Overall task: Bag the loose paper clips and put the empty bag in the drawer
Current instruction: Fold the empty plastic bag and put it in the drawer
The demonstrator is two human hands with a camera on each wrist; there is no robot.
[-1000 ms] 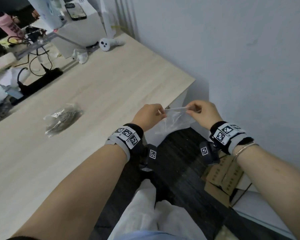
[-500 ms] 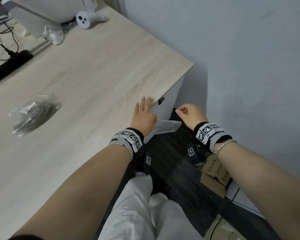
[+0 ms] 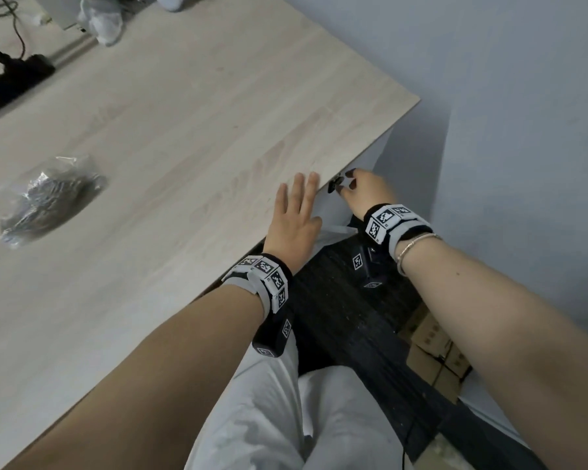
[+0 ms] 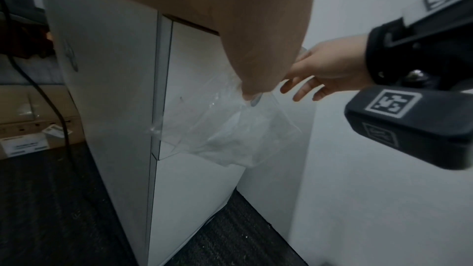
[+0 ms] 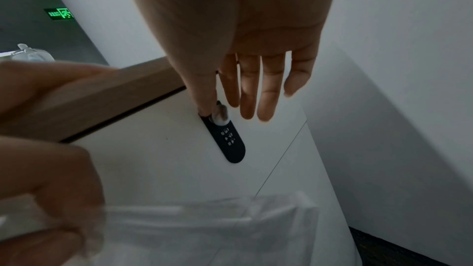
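Since the earlier frames my right hand (image 3: 362, 191) has let go of the empty bag (image 4: 230, 128) and reached up to the drawer (image 5: 179, 159) just under the worktop (image 3: 184, 130) edge. Its thumb and forefinger pinch the small knob on the dark lock plate (image 5: 227, 141), the other fingers hanging straight. My left hand (image 3: 294, 218) lies with fingers spread flat over the worktop edge, while below it the thumb side pinches the top of the empty bag, which hangs in front of the white drawer face. Over on the left of the worktop sits the filled bag (image 3: 45, 198), so I judge the clips already bagged. What remains, as I read it, is opening the drawer, which looks closed, dropping the empty bag in, and shutting it.
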